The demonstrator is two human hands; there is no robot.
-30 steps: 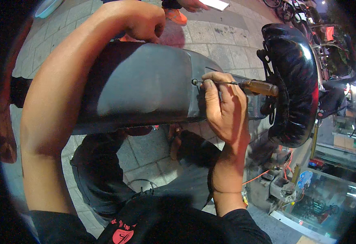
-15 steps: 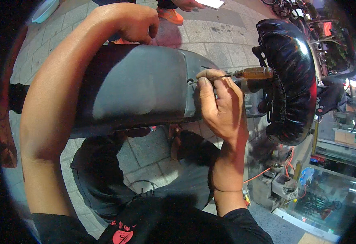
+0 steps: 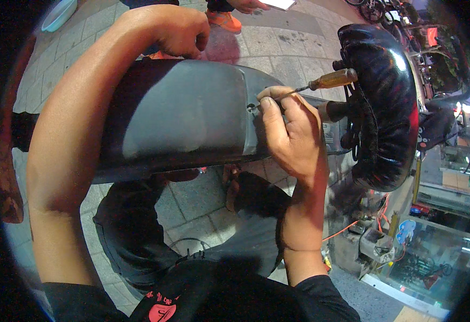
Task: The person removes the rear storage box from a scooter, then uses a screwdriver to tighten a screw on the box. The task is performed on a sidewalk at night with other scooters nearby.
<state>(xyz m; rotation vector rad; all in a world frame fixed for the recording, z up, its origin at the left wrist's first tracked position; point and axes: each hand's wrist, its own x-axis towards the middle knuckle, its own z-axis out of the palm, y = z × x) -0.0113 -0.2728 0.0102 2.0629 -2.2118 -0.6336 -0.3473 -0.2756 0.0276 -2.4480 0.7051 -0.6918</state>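
A long dark grey panel [image 3: 186, 110] with a rounded right end, seemingly part of a scooter, lies across in front of me. Close to a small hole near that end, my right hand [image 3: 294, 129] is closed with thumb and fingers pinched around the thin shaft of a screwdriver [image 3: 332, 79]. Its amber handle sticks out to the right, slanting away from me; the tip is hidden by my fingers. My left arm reaches around the panel's left part. At the far edge my left hand [image 3: 181, 33] is closed, fingers curled; whatever they grip is hidden.
A black gathered cover [image 3: 382, 107], perhaps over a seat, rises right of the panel. Beyond stands another person with orange shoes [image 3: 224, 21], one hand [image 3: 248, 5] by a white flat object. A grey box-like device [image 3: 377, 244] and orange cable [image 3: 342, 229] lie at lower right.
The screwdriver's handle has swung away from me, so the tool is more slanted. My right hand keeps its pinch in nearly the same spot; my left hand looks unmoved.
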